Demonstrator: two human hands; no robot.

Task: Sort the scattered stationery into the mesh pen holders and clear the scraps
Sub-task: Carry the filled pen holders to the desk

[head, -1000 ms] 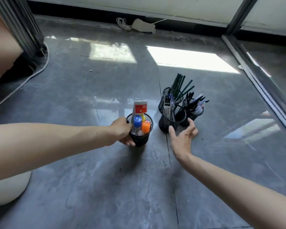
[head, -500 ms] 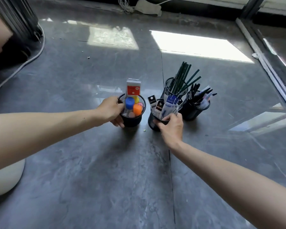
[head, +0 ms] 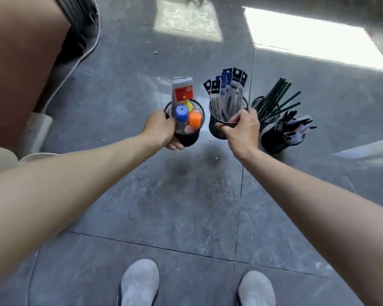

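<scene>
My left hand (head: 161, 129) grips a black mesh pen holder (head: 189, 138) by its rim; it holds a red-and-white pack, a blue cap, an orange cap and a yellow piece. My right hand (head: 241, 129) grips the rim of a second mesh holder (head: 217, 129) filled with packaged refills that have blue and black header cards. Both holders are lifted above the grey floor, with a shadow beneath them. Two more mesh holders stand on the floor to the right: one with dark green pencils (head: 274, 102) and one with pens (head: 281, 140).
A small scrap (head: 216, 158) lies on the grey tile floor (head: 186, 206) under the holders, and more specks (head: 155, 52) lie farther off. A brown panel (head: 20, 62) and a white cable (head: 75, 65) are at the left. My grey shoes (head: 139, 281) show at the bottom.
My right hand closed on the refill holder. Both hands lifted their holders off the floor, and the view has risen and tilted down so my shoes show.
</scene>
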